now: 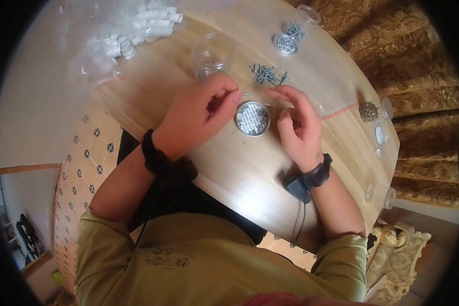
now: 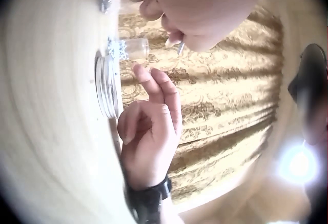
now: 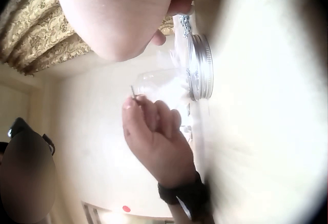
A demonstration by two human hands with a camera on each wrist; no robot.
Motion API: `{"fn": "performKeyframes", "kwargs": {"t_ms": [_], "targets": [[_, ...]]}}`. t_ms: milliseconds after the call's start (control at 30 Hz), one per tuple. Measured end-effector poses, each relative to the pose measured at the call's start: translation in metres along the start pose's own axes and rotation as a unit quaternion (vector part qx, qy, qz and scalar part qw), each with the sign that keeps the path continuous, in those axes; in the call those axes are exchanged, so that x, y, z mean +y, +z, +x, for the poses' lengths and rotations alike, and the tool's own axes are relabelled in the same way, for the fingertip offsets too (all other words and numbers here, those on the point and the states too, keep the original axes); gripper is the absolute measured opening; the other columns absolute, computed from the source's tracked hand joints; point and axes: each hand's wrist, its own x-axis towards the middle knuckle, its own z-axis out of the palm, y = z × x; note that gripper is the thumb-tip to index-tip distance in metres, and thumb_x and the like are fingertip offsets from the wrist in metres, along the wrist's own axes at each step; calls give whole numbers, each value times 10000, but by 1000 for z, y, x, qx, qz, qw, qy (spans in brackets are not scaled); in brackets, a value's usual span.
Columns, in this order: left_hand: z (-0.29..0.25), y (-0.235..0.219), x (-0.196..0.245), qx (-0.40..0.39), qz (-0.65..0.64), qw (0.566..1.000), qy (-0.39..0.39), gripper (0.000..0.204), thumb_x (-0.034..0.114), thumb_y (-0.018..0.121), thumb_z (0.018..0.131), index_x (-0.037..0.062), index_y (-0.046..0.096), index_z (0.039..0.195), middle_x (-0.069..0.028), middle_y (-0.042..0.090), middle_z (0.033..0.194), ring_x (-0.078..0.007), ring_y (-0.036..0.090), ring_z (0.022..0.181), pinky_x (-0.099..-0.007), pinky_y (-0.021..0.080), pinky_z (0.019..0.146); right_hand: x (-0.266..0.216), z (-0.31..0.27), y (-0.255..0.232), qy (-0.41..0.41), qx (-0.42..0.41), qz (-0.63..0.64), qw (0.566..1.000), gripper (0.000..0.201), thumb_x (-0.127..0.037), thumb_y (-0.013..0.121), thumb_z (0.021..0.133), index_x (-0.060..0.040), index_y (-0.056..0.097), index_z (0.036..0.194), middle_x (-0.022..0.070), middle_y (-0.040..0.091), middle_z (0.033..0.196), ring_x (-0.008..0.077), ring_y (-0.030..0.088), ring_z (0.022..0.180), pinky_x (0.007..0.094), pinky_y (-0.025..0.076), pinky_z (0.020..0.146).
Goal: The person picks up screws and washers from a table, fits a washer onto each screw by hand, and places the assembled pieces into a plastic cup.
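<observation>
My left hand [image 1: 201, 112] pinches a small metal screw [image 1: 246, 94] between thumb and forefinger; the right wrist view shows the screw [image 3: 133, 91] sticking up from the fingertips of that hand [image 3: 161, 142]. Just right of it, my right hand [image 1: 302, 125] hovers with its fingers loosely bent and nothing visible in them. Between and below the hands lies a round metal lid [image 1: 253, 119] holding small metal pieces. A pile of screws [image 1: 266, 74] lies beyond the lid. The left wrist view shows my right hand [image 2: 154, 131] beside the stacked metal rims [image 2: 106, 86].
A clear jar [image 1: 213, 53] stands behind my left hand. White plastic tubes [image 1: 155, 23] in clear bags lie at the back left. Farther right are another filled lid [image 1: 285, 44], more screws [image 1: 295, 30], a brownish pile [image 1: 368, 111] and a clear container [image 1: 387, 198] near the edge.
</observation>
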Motion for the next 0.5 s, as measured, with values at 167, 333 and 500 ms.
{"fn": "performKeyframes", "kwargs": {"t_ms": [167, 333, 500], "targets": [[25, -29, 23, 154, 131, 975, 89, 87, 133, 697, 1000, 62, 689, 1050, 0, 520, 685, -74, 483, 603, -257, 407, 561, 5, 2, 0, 16, -13, 9, 1000, 481, 105, 439, 912, 11, 559, 1369, 103, 682, 1298, 15, 514, 737, 196, 457, 681], [38, -33, 10, 197, 35, 976, 90, 194, 99, 699, 988, 73, 673, 1179, 6, 517, 703, -66, 486, 595, -233, 403, 553, 11, 12, -11, 21, 56, -92, 994, 416, 48, 537, 887, -48, 624, 1282, 80, 722, 1151, 164, 650, 716, 287, 517, 670], [0, -4, 4, 102, 16, 989, 103, 210, 70, 687, 970, 82, 657, 1177, 3, 512, 696, -88, 494, 575, -239, 403, 547, 20, 26, -21, -14, 27, -266, 963, 251, -32, 637, 947, -95, 680, 1185, 105, 649, 1161, 389, 655, 1000, 452, 545, 824]]}}
